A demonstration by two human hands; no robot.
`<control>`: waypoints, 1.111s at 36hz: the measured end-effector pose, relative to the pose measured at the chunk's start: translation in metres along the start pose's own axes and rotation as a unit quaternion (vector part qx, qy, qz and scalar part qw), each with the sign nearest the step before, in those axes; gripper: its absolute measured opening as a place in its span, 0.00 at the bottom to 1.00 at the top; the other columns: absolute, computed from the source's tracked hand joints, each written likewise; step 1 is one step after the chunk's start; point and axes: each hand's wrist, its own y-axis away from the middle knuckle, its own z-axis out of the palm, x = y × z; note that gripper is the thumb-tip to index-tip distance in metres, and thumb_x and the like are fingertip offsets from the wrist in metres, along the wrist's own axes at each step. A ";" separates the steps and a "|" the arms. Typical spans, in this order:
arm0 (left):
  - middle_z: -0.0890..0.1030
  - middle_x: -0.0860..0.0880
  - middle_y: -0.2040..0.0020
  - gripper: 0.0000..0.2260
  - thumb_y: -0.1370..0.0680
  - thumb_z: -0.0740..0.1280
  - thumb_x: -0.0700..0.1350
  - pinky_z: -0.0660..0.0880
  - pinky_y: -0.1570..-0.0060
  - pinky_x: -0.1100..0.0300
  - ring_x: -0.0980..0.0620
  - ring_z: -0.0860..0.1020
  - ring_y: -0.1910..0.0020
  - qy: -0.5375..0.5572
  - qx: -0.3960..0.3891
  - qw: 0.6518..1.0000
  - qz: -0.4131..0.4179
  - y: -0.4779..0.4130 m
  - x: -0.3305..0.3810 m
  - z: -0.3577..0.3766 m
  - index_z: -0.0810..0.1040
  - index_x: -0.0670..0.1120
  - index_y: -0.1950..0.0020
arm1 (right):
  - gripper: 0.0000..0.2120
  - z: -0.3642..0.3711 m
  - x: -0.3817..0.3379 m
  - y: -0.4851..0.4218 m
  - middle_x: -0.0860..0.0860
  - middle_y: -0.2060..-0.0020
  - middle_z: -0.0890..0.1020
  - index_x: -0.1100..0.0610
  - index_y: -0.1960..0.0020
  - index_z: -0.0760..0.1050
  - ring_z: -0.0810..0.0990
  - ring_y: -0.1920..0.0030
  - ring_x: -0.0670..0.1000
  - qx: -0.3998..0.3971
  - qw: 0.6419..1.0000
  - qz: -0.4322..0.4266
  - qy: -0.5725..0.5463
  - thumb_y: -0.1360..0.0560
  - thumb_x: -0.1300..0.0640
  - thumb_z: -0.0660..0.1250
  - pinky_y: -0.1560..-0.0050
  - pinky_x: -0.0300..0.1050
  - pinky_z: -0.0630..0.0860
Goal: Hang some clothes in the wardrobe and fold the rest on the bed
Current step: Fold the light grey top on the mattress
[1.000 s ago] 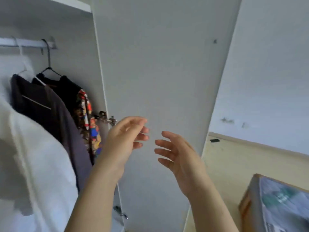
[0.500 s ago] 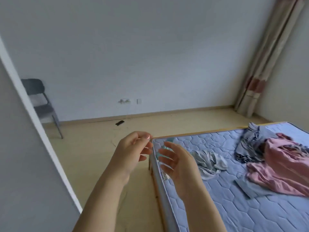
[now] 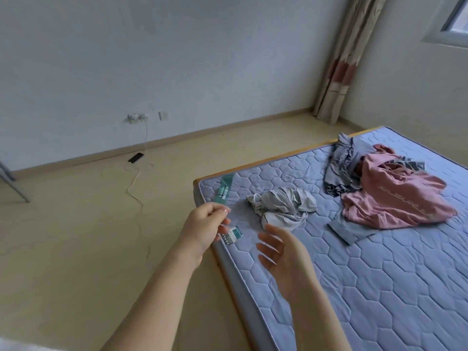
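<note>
The bed (image 3: 379,287) has a bare blue quilted mattress filling the right half of the view. On it lie a crumpled light grey garment (image 3: 283,206), a pink garment (image 3: 395,198) and a blue-grey garment (image 3: 342,168) bunched behind it. My left hand (image 3: 202,224) hovers at the mattress's near corner with its fingers loosely curled and nothing in it. My right hand (image 3: 281,252) is held out above the mattress edge, palm turned inward, fingers relaxed and empty. The wardrobe is out of view.
A phone (image 3: 136,157) lies on the wooden floor by the wall, with a cable (image 3: 136,196) running from the wall socket (image 3: 136,117). A chair leg (image 3: 15,188) shows at the far left. A curtain (image 3: 342,59) hangs in the corner. Labels (image 3: 234,234) sit on the mattress corner.
The view has swung right from the wardrobe with its hung clothes to the room and the bed. Both hands stayed raised and empty in front of me, now above the mattress corner.
</note>
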 end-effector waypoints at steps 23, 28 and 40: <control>0.76 0.50 0.62 0.06 0.20 0.60 0.43 0.65 0.72 0.67 0.56 0.73 0.69 -0.151 -0.025 0.985 -0.076 -0.195 0.030 0.042 0.74 0.47 0.54 | 0.07 0.011 -0.087 -0.195 0.51 0.66 0.78 0.55 0.57 0.76 0.75 0.66 0.50 0.028 0.996 0.083 0.013 0.22 0.59 0.61 0.65 0.42 0.69; 0.75 0.49 0.64 0.08 0.20 0.60 0.43 0.64 0.70 0.64 0.55 0.72 0.70 -0.170 -0.003 0.981 -0.095 -0.232 0.035 0.027 0.74 0.47 0.57 | 0.06 0.010 -0.100 -0.223 0.50 0.67 0.78 0.55 0.56 0.76 0.74 0.67 0.50 0.038 0.994 0.098 0.003 0.23 0.58 0.62 0.65 0.40 0.68; 0.75 0.49 0.63 0.07 0.20 0.60 0.43 0.63 0.73 0.66 0.55 0.73 0.70 -0.197 -0.101 0.970 -0.098 -0.366 0.033 0.053 0.74 0.47 0.57 | 0.04 0.034 -0.106 -0.316 0.53 0.64 0.78 0.58 0.56 0.75 0.73 0.68 0.51 0.107 0.988 0.104 -0.023 0.24 0.60 0.63 0.66 0.41 0.68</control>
